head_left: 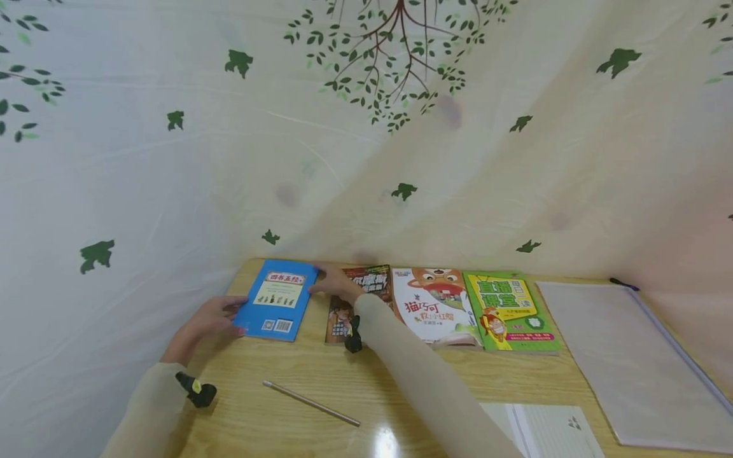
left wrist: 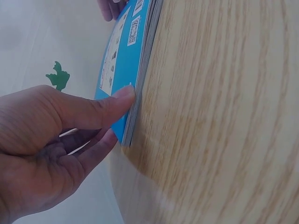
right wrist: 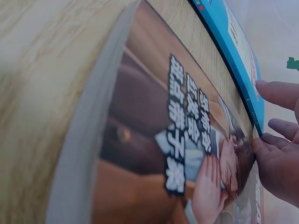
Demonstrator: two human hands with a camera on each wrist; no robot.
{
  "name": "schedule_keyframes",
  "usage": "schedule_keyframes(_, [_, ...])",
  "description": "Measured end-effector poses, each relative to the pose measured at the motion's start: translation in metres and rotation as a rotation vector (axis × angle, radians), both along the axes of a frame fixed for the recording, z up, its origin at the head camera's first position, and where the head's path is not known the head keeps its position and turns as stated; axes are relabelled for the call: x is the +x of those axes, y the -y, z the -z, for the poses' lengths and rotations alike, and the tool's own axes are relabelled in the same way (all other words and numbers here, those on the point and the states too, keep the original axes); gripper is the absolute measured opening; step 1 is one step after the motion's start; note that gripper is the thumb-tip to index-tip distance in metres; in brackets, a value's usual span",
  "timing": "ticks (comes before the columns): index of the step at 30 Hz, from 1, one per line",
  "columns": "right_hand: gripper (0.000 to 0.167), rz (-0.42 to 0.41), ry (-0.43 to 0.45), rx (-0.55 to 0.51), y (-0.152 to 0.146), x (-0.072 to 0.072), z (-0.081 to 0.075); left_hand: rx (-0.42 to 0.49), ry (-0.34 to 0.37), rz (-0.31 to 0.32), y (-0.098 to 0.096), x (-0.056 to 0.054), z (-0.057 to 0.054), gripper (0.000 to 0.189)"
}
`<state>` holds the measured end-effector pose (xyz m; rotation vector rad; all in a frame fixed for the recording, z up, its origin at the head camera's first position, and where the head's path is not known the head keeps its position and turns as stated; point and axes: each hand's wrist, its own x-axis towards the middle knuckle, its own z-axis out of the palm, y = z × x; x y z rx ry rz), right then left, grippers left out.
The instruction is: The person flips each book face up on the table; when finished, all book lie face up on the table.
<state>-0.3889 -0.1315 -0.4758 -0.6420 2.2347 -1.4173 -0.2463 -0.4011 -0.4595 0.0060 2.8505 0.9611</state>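
A blue book [head_left: 280, 300] with a cream panel and barcode on its cover lies at the table's back left. My left hand [head_left: 207, 319] pinches its near left corner; in the left wrist view the thumb [left wrist: 122, 95] presses on the cover, with fingers at the side edge. At the far right corner my right hand [head_left: 339, 284] holds the book, its fingertips on the edge and cover in the right wrist view. Beneath the right forearm is a dark brown book [right wrist: 154, 121], partly hidden by that arm in the head view.
Right of the brown book lie a white book with a cartoon cat [head_left: 432, 312] and a green book [head_left: 518, 318]. A pencil [head_left: 312, 403] lies in front. An open notebook [head_left: 550, 427] and a translucent zip folder [head_left: 641, 362] are at right. A leaf-patterned curtain [head_left: 343, 159] borders the table.
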Motion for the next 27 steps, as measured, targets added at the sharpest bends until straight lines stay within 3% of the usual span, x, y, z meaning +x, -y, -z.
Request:
schedule_keyframes(20, [0.067, 0.027, 0.088, -0.114, -0.008, 0.006, -0.002, -0.033, 0.030, -0.044, -0.010, 0.002, -0.001, 0.078])
schedule_keyframes(27, [0.070, 0.047, 0.133, -0.202, -0.005, 0.008, 0.002, -0.033, 0.041, -0.060, -0.012, 0.002, -0.001, 0.077])
